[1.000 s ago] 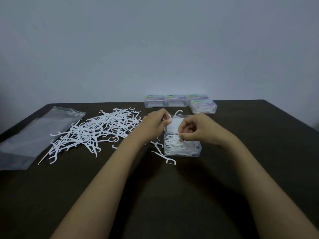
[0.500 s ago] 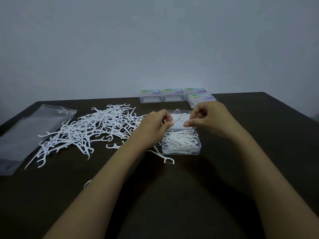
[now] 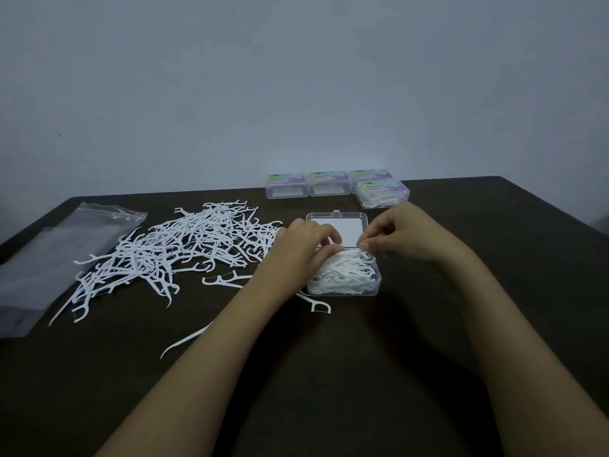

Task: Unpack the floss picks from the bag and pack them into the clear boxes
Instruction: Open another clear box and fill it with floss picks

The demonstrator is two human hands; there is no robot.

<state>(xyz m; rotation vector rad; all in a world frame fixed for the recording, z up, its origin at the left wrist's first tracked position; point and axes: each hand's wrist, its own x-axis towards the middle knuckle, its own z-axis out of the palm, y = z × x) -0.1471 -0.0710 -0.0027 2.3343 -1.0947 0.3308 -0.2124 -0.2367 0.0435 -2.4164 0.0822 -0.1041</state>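
The open box (image 3: 344,290) sits mid-table (image 3: 329,374), heaped with picks (image 3: 346,273), its lid (image 3: 339,227) lying flat behind it. The right hand (image 3: 405,232) pinches picks at the far right corner between thumb and forefinger. The left hand (image 3: 296,249) curls its fingers down onto the picks at the far left edge; I cannot tell whether it grips any. A loose pile (image 3: 171,252) lies to the left, the bag (image 3: 49,258) beyond it, and closed boxes (image 3: 286,186) stand at the back.

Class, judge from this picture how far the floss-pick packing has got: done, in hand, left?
Done: the bag looks empty, and one closed box at the back right shows picks inside. In hand: the open box is nearly full; the left hand and right hand work picks at its far edge. Left: the big loose pile, and two closed boxes that look empty.
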